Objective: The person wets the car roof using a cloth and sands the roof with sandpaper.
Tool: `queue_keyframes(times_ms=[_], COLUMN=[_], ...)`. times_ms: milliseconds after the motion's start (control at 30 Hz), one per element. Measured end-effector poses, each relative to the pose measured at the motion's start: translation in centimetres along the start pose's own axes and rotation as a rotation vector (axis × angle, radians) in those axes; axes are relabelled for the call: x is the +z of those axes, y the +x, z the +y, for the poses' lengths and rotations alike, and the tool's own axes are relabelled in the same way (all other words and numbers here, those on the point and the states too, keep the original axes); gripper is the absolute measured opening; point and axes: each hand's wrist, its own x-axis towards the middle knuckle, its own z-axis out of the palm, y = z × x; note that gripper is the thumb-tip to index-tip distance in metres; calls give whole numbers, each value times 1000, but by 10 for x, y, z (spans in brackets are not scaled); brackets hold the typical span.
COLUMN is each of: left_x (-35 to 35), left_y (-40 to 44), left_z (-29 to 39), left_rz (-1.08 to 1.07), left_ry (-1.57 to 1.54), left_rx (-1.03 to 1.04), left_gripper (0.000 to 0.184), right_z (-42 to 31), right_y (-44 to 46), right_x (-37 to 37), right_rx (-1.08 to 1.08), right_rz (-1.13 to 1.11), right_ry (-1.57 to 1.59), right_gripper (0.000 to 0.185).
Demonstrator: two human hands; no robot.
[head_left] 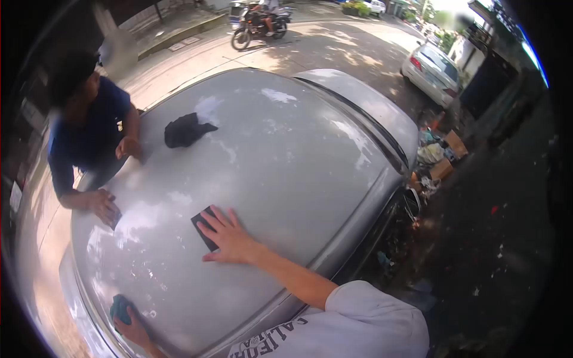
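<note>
My right hand (227,237) lies flat with its fingers spread, pressing on a dark square sheet (205,230) against the silver car roof (286,173). At the lower left, my left hand (132,329) has its fingers around a teal cloth or sponge (122,309), which touches the roof. A crumpled black cloth (187,130) lies on the far part of the roof, apart from both hands.
Another person (89,131) leans at the roof's left side, one hand on a small pad. A motorcycle (259,28) with a rider is on the road. A parked silver car (431,73) and piled rubbish (440,156) are at the right.
</note>
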Motion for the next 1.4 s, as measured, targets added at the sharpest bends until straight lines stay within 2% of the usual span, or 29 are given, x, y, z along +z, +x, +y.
queue_keyframes(times_ms=[33, 100, 133, 200, 233, 267, 300, 333, 367, 400, 467, 533, 633, 700, 733, 767, 800, 833, 867, 900, 933, 967, 1000, 1033, 1133, 1200, 1233, 1267, 1400], left_x=[18, -50, -42, -7, 5, 18, 30, 20, 26, 34, 44, 58, 49, 46, 44, 44, 39, 48, 43, 42, 38, 13, 5, 33, 16, 9, 5, -3, -23], left_y=[17, 25, 33, 41, 44, 47, 47, 45, 45, 52, 61, 62, 58, 62, 62, 62, 60, 57, 56, 49, 47, 45, 47, 51, 40, 21, 8, -6, -64], left_z=[-35, 48, 38, -7, -28, -46, -54, -44, -50, -61, -83, -100, -87, -83, -79, -74, -69, -79, -73, -64, -56, -9, -12, -71, -42, -4, 18, 45, 151], left_rz=[3, -263, -269, -27, -34, 102, 239, 142, 136, 79, 26, 116, 100, 93, 87, 65, 49, 156, 116, 278, 322, 63, -49, -80, -43, 12, 40, 25, -67], left_ry=[127, -374, -376, 94, 87, 192, 293, 234, 231, 208, 195, 272, 266, 281, 294, 266, 258, 162, 245, 332, 336, 491, 290, 0, -31, -48, -66, -88, -237], left_rx=[-28, 46, 64, -89, -96, -14, 67, 11, -2, -73, -152, -59, -109, -117, -123, -137, -177, -118, -202, -146, -107, -331, -317, -157, -135, -83, -44, 4, 147], left_gripper=[62, 80, 80, 79, 79, 79, 79, 77, 77, 75, 74, 72, 68, 68, 67, 67, 68, 66, 66, 70, 76, 83, 80, 78, 74, 70, 66, 63, 49], right_z=[12, 40, 78, 159, 179, 224, 255, 267, 290, 320, 267, 265, 272, 291, 279, 270, 224, 192, 146, 103, 81, 74, 57, 40, 9, -4, -11, -16, -23], right_y=[-8, -2, 1, 4, -5, -8, -14, -25, -34, -41, -48, -44, -37, -28, -14, 5, 7, 15, 16, 9, 0, -7, -14, -25, -44, -46, -44, -39, -12], right_x=[-21, -65, -90, -176, -233, -281, -328, -369, -403, -430, -459, -473, -488, -491, -477, -437, -400, -352, -300, -257, -215, -169, -134, -104, -40, -24, -19, -15, 4], right_rx=[93, -25, -8, 133, 356, 502, 643, 791, 833, 867, 1021, 1041, 1059, 996, 916, 740, 453, 270, 158, 93, -31, -187, -291, -337, -437, -468, -390, -307, -343], right_rz=[64, -92, 141, 501, 595, 701, 802, 813, 827, 844, 734, 721, 711, 821, 881, 1066, 879, 762, 575, 293, 26, -153, -250, -302, -352, -333, -283, -235, -120], right_ry=[-7, 155, 124, 181, 288, 287, 192, -72, -245, -297, -27, -81, -131, -95, -302, -643, -279, -126, 14, 76, 24, -3, -108, -102, -177, -241, -231, -220, -220], right_gripper=[86, 92, 94, 90, 93, 96, 102, 103, 102, 99, 96, 96, 95, 94, 91, 80, 68, 57, 51, 51, 54, 57, 67, 72, 84, 90, 92, 94, 91])
